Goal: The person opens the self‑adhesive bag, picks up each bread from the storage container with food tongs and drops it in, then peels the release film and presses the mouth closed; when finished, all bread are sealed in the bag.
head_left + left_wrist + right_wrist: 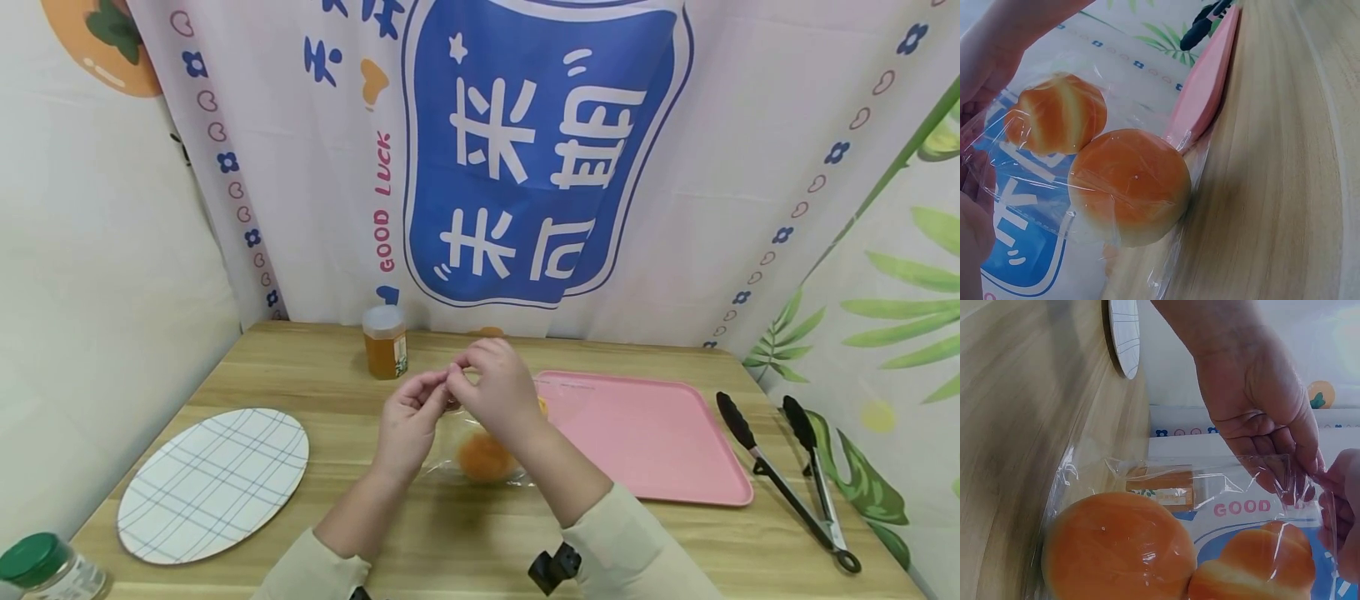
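Note:
A clear plastic bag (1222, 478) holds a round golden bun (1132, 187) and a smaller bread roll with pale stripes (1060, 115). My left hand (408, 417) pinches the upper edge of the bag between thumb and fingers. Close against it, my right hand (495, 387) grips the same edge, and the fingertips of both hands meet there. Below the hands the bag hangs at the tabletop, and its bottom looks to be touching the wood. In the head view the right hand and forearm hide most of the striped roll.
A pink tray (645, 442) lies right of the bag, with black-tipped tongs (795, 483) beyond it. On the left are an oval checked plate (213, 483) and a green-lidded jar (52, 567). An amber jar (386, 343) stands at the back before the printed curtain (322, 208).

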Demonstrator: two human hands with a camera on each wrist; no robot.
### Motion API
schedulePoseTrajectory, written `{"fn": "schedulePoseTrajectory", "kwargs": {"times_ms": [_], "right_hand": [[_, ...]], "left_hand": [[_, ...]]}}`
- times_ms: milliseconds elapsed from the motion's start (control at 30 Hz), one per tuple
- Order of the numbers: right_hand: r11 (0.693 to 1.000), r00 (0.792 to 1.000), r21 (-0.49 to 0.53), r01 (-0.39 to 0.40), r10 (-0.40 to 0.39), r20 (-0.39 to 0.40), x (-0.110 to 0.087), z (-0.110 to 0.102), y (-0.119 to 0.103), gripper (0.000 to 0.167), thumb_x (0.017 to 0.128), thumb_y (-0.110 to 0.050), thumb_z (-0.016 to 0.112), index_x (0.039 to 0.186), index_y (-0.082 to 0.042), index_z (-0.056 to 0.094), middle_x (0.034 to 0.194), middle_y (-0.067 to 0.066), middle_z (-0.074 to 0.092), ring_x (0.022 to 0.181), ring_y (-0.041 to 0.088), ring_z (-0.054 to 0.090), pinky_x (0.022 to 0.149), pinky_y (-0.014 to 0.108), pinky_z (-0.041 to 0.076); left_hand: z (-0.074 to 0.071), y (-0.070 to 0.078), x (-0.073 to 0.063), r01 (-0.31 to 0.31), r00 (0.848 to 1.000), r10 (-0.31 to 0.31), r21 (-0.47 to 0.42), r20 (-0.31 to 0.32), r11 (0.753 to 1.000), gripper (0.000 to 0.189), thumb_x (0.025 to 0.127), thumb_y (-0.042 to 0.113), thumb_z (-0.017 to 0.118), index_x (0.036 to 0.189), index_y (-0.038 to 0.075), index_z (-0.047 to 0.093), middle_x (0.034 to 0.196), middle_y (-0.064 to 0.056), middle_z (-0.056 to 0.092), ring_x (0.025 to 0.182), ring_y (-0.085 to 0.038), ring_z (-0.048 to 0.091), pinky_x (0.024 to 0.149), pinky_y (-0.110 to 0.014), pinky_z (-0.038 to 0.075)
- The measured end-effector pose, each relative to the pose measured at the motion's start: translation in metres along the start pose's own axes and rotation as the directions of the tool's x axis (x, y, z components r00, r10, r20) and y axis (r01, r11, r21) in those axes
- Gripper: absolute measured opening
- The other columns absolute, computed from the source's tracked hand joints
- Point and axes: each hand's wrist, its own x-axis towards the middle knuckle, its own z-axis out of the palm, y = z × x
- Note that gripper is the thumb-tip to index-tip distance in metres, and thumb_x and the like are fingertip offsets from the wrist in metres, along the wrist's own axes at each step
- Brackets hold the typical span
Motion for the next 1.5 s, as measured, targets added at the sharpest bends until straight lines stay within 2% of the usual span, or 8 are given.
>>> {"fn": "schedulePoseTrajectory", "kwargs": {"times_ms": [133, 233, 300, 500, 667, 1067, 1267, 1500], "right_hand": [[0.991, 0.996, 0.100, -0.085, 0.082, 0.030, 0.000, -0.001, 0.002, 0.013, 0.089, -0.014, 0.063, 0.084, -0.006, 0.072, 0.090, 0.005, 0.072, 0.096, 0.022, 0.063, 0.088, 0.037, 0.053], [0.989, 0.995, 0.109, -0.099, 0.095, 0.041, -0.001, -0.004, 0.005, 0.015, 0.093, -0.016, 0.062, 0.089, -0.005, 0.072, 0.093, 0.006, 0.071, 0.099, 0.024, 0.062, 0.091, 0.039, 0.053], [0.991, 0.995, 0.099, -0.095, 0.091, 0.047, -0.002, -0.006, 0.007, 0.015, 0.094, -0.017, 0.062, 0.091, -0.005, 0.071, 0.094, 0.006, 0.071, 0.101, 0.025, 0.061, 0.092, 0.040, 0.052], [0.998, 0.998, 0.036, -0.051, 0.049, 0.039, -0.006, -0.010, 0.015, 0.010, 0.093, -0.016, 0.066, 0.091, -0.007, 0.071, 0.095, 0.005, 0.071, 0.102, 0.023, 0.062, 0.095, 0.039, 0.053], [0.999, 1.000, 0.025, -0.021, 0.021, -0.017, -0.009, -0.012, 0.023, 0.009, 0.091, -0.014, 0.067, 0.089, -0.007, 0.071, 0.094, 0.005, 0.071, 0.101, 0.024, 0.063, 0.094, 0.039, 0.053], [0.994, 0.987, 0.071, -0.081, 0.090, -0.131, -0.020, -0.028, 0.043, 0.009, 0.089, -0.012, 0.069, 0.089, -0.004, 0.072, 0.094, 0.010, 0.071, 0.099, 0.027, 0.062, 0.091, 0.042, 0.053], [0.988, 0.975, 0.104, -0.113, 0.130, -0.178, -0.026, -0.036, 0.055, 0.008, 0.088, -0.011, 0.070, 0.086, -0.003, 0.072, 0.095, 0.010, 0.070, 0.099, 0.025, 0.062, 0.078, 0.037, 0.060], [0.970, 0.946, 0.153, -0.187, 0.220, -0.237, -0.036, -0.049, 0.070, 0.007, 0.085, -0.007, 0.071, 0.083, 0.000, 0.070, 0.094, 0.014, 0.070, 0.099, 0.029, 0.064, 0.091, 0.045, 0.052]], "left_hand": [[0.000, 0.000, 0.000, -0.001, 1.000, 0.001, 0.006, -0.007, 1.000, 0.018, 0.094, -0.007, 0.054, 0.103, 0.001, 0.068, 0.087, 0.013, 0.072, 0.079, -0.004, 0.068, 0.075, -0.019, 0.059], [0.001, 0.001, 0.001, -0.001, 1.000, 0.001, 0.003, -0.006, 1.000, 0.018, 0.095, -0.007, 0.054, 0.110, -0.012, 0.062, 0.087, 0.013, 0.073, 0.079, -0.004, 0.069, 0.075, -0.020, 0.059], [0.001, 0.001, 0.001, 0.001, 1.000, -0.001, 0.001, -0.005, 1.000, 0.020, 0.095, -0.006, 0.054, 0.112, -0.016, 0.059, 0.086, 0.013, 0.074, 0.081, -0.004, 0.070, 0.076, -0.020, 0.059], [-0.001, 0.002, 0.002, 0.052, 0.998, -0.052, 0.000, -0.019, 0.999, 0.015, 0.096, -0.003, 0.055, 0.107, -0.010, 0.061, 0.082, 0.010, 0.075, 0.080, -0.006, 0.071, 0.076, -0.022, 0.060], [0.000, 0.005, 0.002, 0.090, 0.996, -0.090, 0.012, -0.027, 0.996, 0.011, 0.096, -0.003, 0.054, 0.104, -0.008, 0.061, 0.081, 0.009, 0.075, 0.079, -0.007, 0.072, 0.076, -0.024, 0.061], [-0.002, 0.007, 0.002, 0.095, 0.995, -0.093, 0.036, -0.032, 0.995, 0.012, 0.098, -0.002, 0.051, 0.105, -0.009, 0.057, 0.079, 0.009, 0.075, 0.078, -0.008, 0.073, 0.077, -0.027, 0.061], [-0.003, 0.006, 0.002, 0.086, 0.996, -0.085, 0.030, -0.034, 0.996, 0.009, 0.097, -0.002, 0.052, 0.101, -0.001, 0.060, 0.079, 0.009, 0.075, 0.078, -0.008, 0.073, 0.076, -0.027, 0.061], [-0.005, 0.006, 0.004, 0.107, 0.993, -0.104, 0.051, -0.053, 0.993, 0.018, 0.098, 0.000, 0.052, 0.111, -0.011, 0.055, 0.081, 0.009, 0.075, 0.079, -0.007, 0.073, 0.077, -0.025, 0.061]]}}
